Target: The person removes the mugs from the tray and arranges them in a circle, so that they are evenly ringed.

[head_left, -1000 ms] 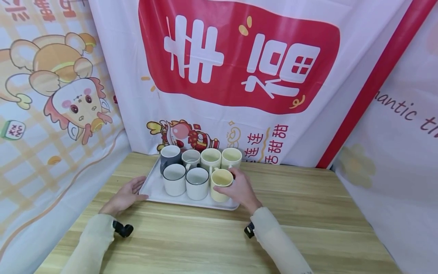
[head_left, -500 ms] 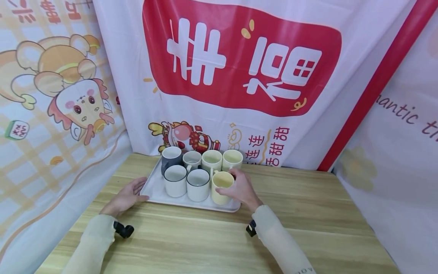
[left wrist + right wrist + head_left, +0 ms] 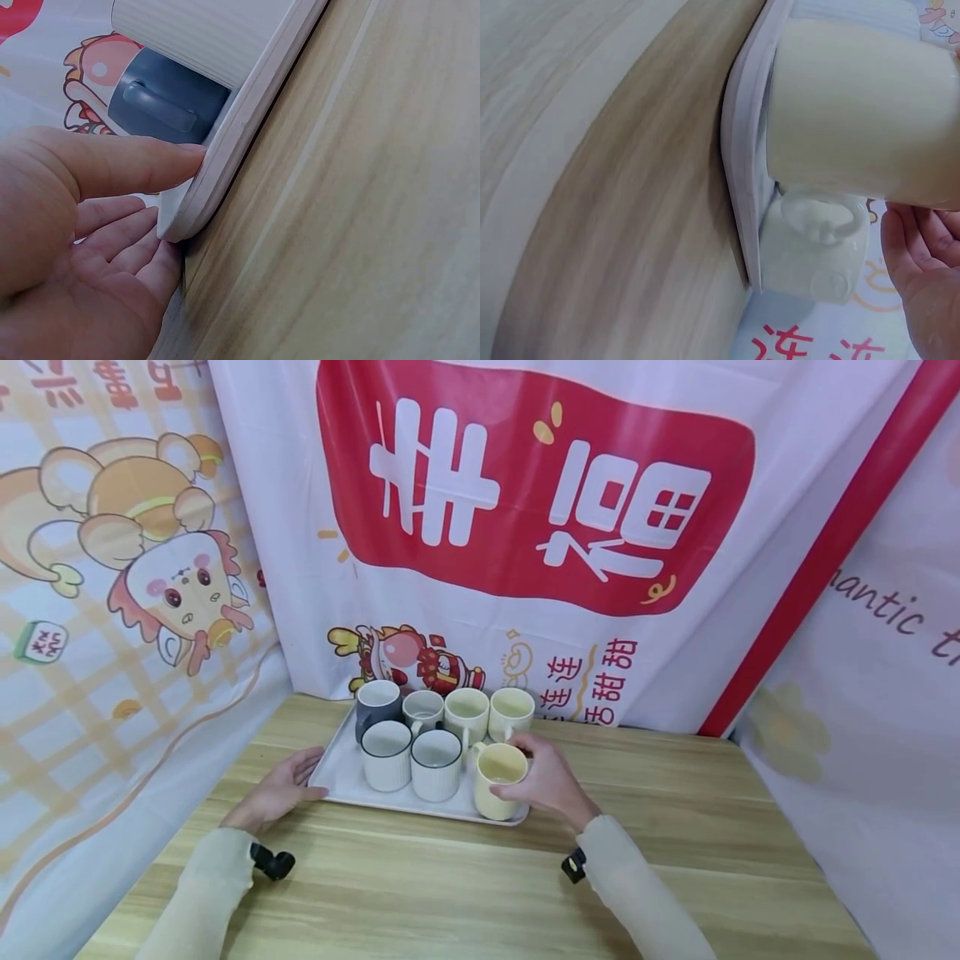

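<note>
In the head view, my right hand [image 3: 553, 783] grips a pale yellow mug [image 3: 495, 799] around its body, at the front right corner of a white tray [image 3: 337, 772]. The mug is upright, its handle facing the back left; whether its base touches the tray I cannot tell. The right wrist view shows the yellow mug [image 3: 862, 112] large, with fingers [image 3: 922, 244] against its far side. My left hand [image 3: 276, 787] is at the tray's left edge. In the left wrist view its thumb [image 3: 135, 165] lies on the tray rim [image 3: 225, 154], the other fingers extended beside the corner.
Two white ribbed mugs [image 3: 437, 777] with dark rims stand at the tray's front. Behind them are a dark grey mug [image 3: 386, 714], a light grey mug [image 3: 423, 720] and two pale green mugs [image 3: 517, 718]. A printed curtain [image 3: 660, 668] hangs behind the wooden table [image 3: 420, 893].
My right hand has shifted the yellow mug a little rightward and toward the front, away from the ribbed mug beside it. My left hand stays at the tray's edge.
</note>
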The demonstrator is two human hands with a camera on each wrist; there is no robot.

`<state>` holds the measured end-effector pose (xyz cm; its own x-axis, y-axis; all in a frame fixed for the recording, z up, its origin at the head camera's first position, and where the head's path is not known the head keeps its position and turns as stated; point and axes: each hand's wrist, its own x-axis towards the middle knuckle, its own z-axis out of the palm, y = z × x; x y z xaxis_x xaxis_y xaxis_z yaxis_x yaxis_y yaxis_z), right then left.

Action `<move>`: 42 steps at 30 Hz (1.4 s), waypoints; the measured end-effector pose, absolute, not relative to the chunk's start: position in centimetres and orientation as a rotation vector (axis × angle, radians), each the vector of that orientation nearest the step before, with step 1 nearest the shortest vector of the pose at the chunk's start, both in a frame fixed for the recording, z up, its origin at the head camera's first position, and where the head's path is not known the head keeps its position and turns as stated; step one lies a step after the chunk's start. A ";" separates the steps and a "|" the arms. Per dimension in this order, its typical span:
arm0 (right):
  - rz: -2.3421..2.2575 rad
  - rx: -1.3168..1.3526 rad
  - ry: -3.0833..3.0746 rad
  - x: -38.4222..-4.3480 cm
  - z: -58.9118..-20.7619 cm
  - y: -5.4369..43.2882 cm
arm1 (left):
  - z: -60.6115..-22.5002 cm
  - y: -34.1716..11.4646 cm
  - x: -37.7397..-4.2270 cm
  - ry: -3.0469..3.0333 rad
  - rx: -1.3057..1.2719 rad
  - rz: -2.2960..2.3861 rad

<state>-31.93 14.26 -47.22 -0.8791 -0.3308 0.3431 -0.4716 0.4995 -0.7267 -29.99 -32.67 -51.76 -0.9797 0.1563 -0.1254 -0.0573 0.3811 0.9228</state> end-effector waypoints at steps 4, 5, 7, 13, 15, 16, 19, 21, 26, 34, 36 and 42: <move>1.314 0.729 -2.585 -31.5 -46.6 16.1 | -51.9 -32.7 -30.0 2.437 0.098 1.659; 1.304 0.724 -2.595 -31.4 -46.3 16.6 | -51.9 -32.7 -30.1 2.438 0.099 1.662; 1.283 0.719 -2.617 -31.2 -45.8 17.7 | -51.9 -32.7 -30.0 2.438 0.111 1.667; 1.234 0.685 -2.662 -31.3 -44.9 21.0 | -51.7 -32.8 -29.9 2.451 0.117 1.656; 1.221 0.673 -2.663 -31.7 -44.8 22.0 | -51.7 -32.9 -29.9 2.456 0.104 1.654; 1.217 0.662 -2.663 -31.9 -44.8 22.4 | -51.7 -32.9 -29.8 2.458 0.110 1.650; 1.213 0.660 -2.652 -32.6 -44.7 23.5 | -51.7 -33.0 -29.8 2.455 0.103 1.656; 1.208 0.663 -2.654 -33.1 -44.6 24.1 | -51.8 -33.1 -29.8 2.453 0.111 1.659; 1.214 0.661 -2.679 -34.0 -44.5 25.0 | -52.0 -32.9 -30.0 2.438 0.133 1.683; 1.224 0.659 -2.727 -35.4 -45.0 25.8 | -51.8 -32.4 -30.0 2.432 0.114 1.690; 1.216 0.654 -2.735 -35.8 -45.2 25.9 | -51.8 -32.4 -30.0 2.435 0.110 1.688; 1.229 0.634 -2.762 -36.6 -45.6 25.9 | -51.7 -32.5 -29.9 2.434 0.108 1.695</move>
